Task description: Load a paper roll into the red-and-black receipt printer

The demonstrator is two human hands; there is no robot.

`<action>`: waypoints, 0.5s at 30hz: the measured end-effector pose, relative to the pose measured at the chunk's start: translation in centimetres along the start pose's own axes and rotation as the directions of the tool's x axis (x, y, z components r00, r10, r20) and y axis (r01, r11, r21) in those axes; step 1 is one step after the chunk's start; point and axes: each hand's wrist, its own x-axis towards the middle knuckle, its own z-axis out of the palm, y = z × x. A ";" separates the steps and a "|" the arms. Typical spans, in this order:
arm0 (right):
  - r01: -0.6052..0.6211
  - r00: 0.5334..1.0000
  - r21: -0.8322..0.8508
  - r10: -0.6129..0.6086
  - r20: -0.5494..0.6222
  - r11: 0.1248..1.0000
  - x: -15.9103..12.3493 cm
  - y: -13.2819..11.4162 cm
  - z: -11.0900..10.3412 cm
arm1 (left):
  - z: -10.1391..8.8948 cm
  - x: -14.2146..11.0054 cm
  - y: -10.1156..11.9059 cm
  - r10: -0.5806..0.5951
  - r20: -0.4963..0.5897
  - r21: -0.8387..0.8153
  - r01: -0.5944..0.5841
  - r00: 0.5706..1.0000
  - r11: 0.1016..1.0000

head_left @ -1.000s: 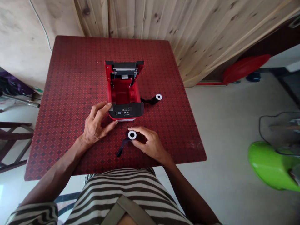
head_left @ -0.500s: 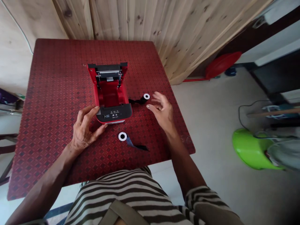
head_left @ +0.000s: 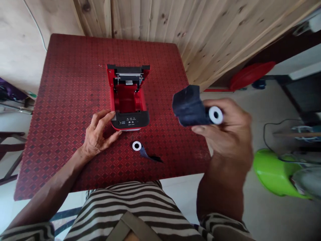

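Note:
A red and black label printer point(head_left: 130, 119) stands on the table with its lid point(head_left: 129, 70) raised, and its red inner bay shows nothing in it. My left hand point(head_left: 98, 134) grips its front left corner, fingers on top and thumb against the front. Up off the table at the right, my right hand point(head_left: 229, 130) is closed around a dark paper roll point(head_left: 189, 107) with a white core. The roll's loose end hangs out toward the printer. A second roll point(head_left: 136, 146) stands on the table before the printer, its dark tail trailing right.
The table point(head_left: 75, 77) has a red patterned top and meets a wooden wall point(head_left: 150, 20) at the back. On the floor to the right are a green tub point(head_left: 271, 174) and a cable point(head_left: 264, 134). A dark wooden chair point(head_left: 11, 147) is at the left.
My right hand has picked up the roll that lay right of the printer and raised it up and to the right, near the camera. My left hand stays on the printer.

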 end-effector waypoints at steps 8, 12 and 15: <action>0.343 0.826 -0.449 -0.037 0.562 0.825 6.8 -4.2 8.8 | 0.1 0.0 0.2 0.004 0.011 -0.020 -0.003 1.000 1.000; 0.384 0.780 -0.628 0.126 0.613 0.677 8.5 -3.5 12.4 | 0.2 -0.2 0.2 -0.011 0.023 -0.021 0.011 1.000 1.000; 0.436 0.762 -0.670 0.149 0.630 0.601 9.1 -3.2 13.3 | 0.3 -0.2 0.2 -0.014 0.027 -0.026 0.015 1.000 1.000</action>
